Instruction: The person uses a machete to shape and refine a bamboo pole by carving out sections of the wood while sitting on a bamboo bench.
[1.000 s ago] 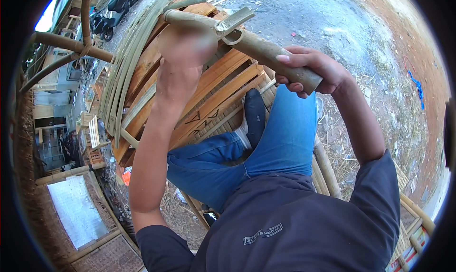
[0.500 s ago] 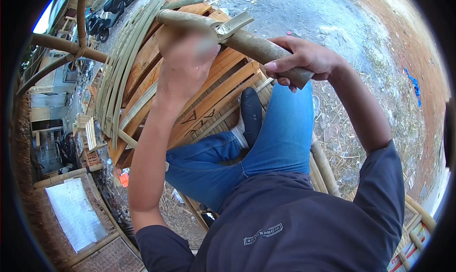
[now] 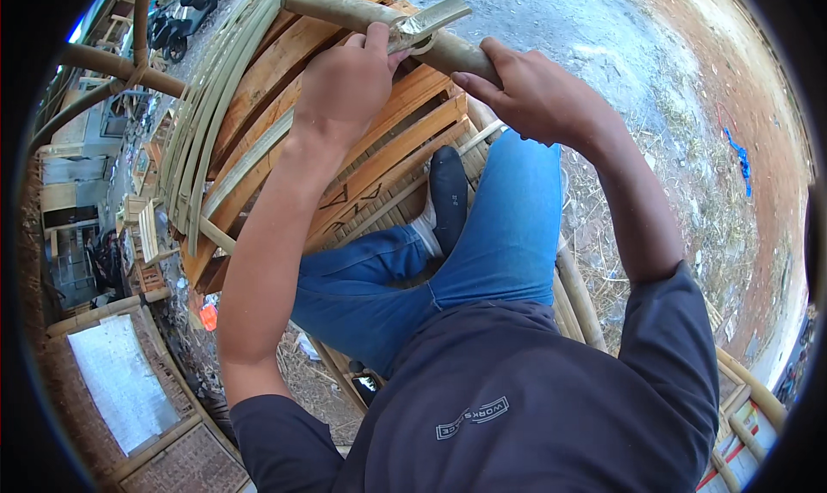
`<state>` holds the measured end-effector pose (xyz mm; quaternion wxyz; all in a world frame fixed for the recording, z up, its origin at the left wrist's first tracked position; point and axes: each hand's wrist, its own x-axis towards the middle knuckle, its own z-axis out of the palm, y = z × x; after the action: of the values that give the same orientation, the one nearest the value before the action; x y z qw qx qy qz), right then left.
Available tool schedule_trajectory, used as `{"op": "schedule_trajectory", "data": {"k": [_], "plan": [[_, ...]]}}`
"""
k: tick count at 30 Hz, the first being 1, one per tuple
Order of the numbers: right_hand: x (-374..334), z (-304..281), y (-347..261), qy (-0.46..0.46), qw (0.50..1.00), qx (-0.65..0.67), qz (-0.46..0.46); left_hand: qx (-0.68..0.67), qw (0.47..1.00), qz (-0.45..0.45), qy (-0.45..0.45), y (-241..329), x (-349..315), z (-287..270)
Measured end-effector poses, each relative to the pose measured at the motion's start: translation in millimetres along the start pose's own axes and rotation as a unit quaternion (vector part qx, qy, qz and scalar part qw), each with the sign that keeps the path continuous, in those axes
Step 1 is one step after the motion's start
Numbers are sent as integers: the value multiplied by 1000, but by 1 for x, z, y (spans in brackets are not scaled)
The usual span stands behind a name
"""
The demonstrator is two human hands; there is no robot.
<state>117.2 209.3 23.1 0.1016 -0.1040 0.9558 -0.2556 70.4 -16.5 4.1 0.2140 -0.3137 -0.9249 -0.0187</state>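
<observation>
A round bamboo pole (image 3: 340,9) lies across the far side of the wooden boards, slanting down to the right. A short split piece of bamboo (image 3: 444,13) sits at a cut in the pole and juts past it to the upper right. My left hand (image 3: 347,84) is closed, its thumb and fingers at the near end of the split piece; part of that grip is hidden. My right hand (image 3: 543,97) wraps round the pole's right part from above, covering that end.
Several orange-brown boards (image 3: 379,187) and a bundle of thin bamboo strips (image 3: 202,118) lie in front of me. My legs in blue jeans (image 3: 512,226) rest on a bamboo slat bench (image 3: 581,299). Bamboo posts (image 3: 121,78) stand at the left.
My left hand has moved to the split piece, its fingers now at the cut. My right hand has turned further over the pole, hiding its end. The whole view has shifted slightly.
</observation>
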Motion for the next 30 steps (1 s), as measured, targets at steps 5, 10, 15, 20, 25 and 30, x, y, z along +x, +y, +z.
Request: {"op": "schedule_trajectory", "data": {"k": [5, 10, 15, 20, 25, 30], "plan": [[1, 17, 6, 65, 997, -38, -18, -4, 1000, -4, -11, -1, -3, -2], [1, 12, 3, 54, 998, -37, -9, -6, 1000, -1, -11, -2, -3, -1], [-1, 8, -4, 33, 999, -24, 23, -35, 998, -28, -32, -2, -3, -2], [2, 18, 2, 88, 994, -63, -23, -14, 1000, -8, -9, -1, -3, -2], [-1, 7, -7, 12, 998, -43, 39, 5, 1000, -2, -4, -2, -4, -1], [-1, 4, -8, 5, 998, -49, 40, 6, 1000, 3, 2, -3, -5, -1]]}}
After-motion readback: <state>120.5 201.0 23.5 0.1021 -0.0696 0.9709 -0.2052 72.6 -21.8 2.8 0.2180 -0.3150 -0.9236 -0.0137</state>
